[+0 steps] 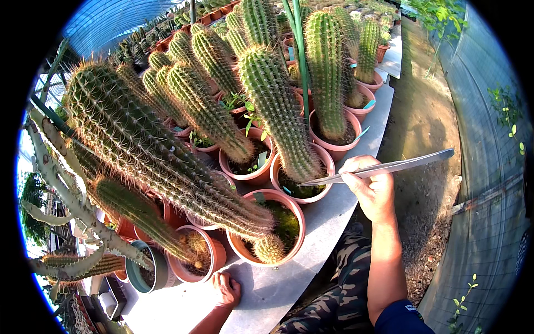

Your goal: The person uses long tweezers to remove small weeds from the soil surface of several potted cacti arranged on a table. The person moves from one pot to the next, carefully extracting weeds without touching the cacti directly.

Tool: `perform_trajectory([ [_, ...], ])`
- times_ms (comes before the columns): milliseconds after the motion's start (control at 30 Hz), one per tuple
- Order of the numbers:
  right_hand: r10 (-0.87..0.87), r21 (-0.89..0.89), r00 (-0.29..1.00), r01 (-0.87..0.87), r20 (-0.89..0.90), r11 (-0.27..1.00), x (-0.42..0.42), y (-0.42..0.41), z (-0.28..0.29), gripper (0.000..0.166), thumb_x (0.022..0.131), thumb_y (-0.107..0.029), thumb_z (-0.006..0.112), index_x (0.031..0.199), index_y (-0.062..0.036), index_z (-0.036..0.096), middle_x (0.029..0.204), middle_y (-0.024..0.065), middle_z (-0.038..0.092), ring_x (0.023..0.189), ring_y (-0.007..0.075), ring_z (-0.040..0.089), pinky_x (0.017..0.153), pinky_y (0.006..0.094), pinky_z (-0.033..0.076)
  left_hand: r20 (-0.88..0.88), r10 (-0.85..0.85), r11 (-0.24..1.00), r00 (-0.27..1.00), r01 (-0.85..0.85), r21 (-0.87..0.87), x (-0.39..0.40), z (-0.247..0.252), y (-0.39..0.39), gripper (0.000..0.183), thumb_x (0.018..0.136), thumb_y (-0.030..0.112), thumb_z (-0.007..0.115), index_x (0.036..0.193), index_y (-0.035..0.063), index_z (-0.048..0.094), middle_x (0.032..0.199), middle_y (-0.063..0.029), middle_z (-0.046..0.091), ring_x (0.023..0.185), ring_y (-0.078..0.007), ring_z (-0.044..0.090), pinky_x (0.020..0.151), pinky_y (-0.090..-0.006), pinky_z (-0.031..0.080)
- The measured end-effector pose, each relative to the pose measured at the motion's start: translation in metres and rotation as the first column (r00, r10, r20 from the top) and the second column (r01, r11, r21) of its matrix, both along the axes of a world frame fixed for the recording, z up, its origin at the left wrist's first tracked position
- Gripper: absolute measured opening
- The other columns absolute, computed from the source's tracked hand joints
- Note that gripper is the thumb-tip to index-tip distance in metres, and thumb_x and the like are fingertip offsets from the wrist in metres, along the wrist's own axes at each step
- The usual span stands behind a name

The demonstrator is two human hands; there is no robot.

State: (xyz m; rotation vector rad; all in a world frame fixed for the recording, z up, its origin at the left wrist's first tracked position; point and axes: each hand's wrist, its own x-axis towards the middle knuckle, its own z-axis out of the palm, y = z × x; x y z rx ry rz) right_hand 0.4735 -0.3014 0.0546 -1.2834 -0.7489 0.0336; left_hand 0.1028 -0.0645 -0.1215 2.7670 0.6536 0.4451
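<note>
My right hand [371, 188] grips long metal tweezers [400, 166] by their middle. The pointed tips are over a terracotta-coloured pot [329, 160], close to the base of a tall columnar cactus [283, 112]; whether they touch the soil is hard to tell. My left hand [226, 289] rests on the grey bench [267, 288] with its fingers curled in and nothing visible in them. Just beyond it stands a larger pot [301, 234] holding a thick, leaning cactus [167, 150], a small round offset [269, 249] and mossy soil.
Spiny columns of more potted cacti [329, 75] crowd the bench. A pale, branching succulent [79, 204] reaches in from the left, near a grey-green pot [146, 267]. Green stakes [301, 54] rise among the pots. On the right lie a dirt path [421, 100] and a mesh wall [484, 125].
</note>
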Motion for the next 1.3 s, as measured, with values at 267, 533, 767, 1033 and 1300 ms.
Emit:
perform_trajectory([
  [267,-0.118,-0.211,0.991,0.103,-0.059,0.972,0.031,-0.074,0.006,0.012,0.086,-0.002,0.068,0.095,-0.0005,0.060,0.087,0.0033,0.061,0.076,0.0089,0.056,0.067,0.0245,0.045,0.020,-0.035,0.998,0.999,0.034,0.047,-0.002,-0.005,0.002,0.021,0.067,0.006,0.059,0.086,0.0038,0.053,0.082,-0.0168,0.052,0.076,-0.0374,0.051,0.072,-0.0476,0.041],
  [533,-0.362,-0.085,0.928,0.356,-0.084,0.931,0.031,-0.079,0.007,0.015,0.089,-0.002,0.067,0.102,-0.0014,0.060,0.091,-0.0003,0.061,0.080,0.0063,0.055,0.070,0.0213,0.045,0.019,-0.051,0.998,0.999,0.050,0.042,0.000,-0.002,0.002,0.020,0.067,0.005,0.057,0.086,0.0037,0.053,0.080,-0.0178,0.050,0.075,-0.0383,0.049,0.072,-0.0483,0.040],
  [767,-0.032,0.081,0.999,0.030,0.026,0.996,0.004,-0.010,0.005,0.015,0.084,0.001,0.071,0.096,0.0029,0.063,0.094,0.0064,0.065,0.085,0.0125,0.062,0.079,0.0270,0.051,0.010,-0.028,0.999,1.000,0.028,0.025,-0.001,-0.005,0.003,0.017,0.067,0.005,0.057,0.084,0.0033,0.052,0.080,-0.0186,0.050,0.076,-0.0391,0.048,0.074,-0.0493,0.039],
  [1033,0.108,-0.131,0.992,-0.115,-0.059,0.985,0.000,0.001,-0.004,0.013,0.085,-0.004,0.070,0.096,0.0024,0.066,0.097,0.0082,0.064,0.088,0.0127,0.061,0.079,0.0266,0.050,0.020,-0.025,1.000,0.999,0.025,0.003,-0.004,-0.010,0.004,0.017,0.067,0.006,0.057,0.083,0.0032,0.052,0.080,-0.0186,0.049,0.077,-0.0394,0.048,0.075,-0.0496,0.039],
  [1300,0.112,-0.160,0.991,-0.099,0.074,0.982,0.004,0.011,-0.017,0.014,0.084,0.000,0.070,0.094,0.0025,0.059,0.084,0.0060,0.062,0.079,0.0117,0.063,0.070,0.0272,0.054,0.005,-0.010,1.000,1.000,0.010,-0.012,-0.001,-0.003,0.000,0.017,0.068,0.006,0.057,0.084,0.0039,0.053,0.081,-0.0183,0.050,0.078,-0.0391,0.050,0.075,-0.0492,0.040],
])
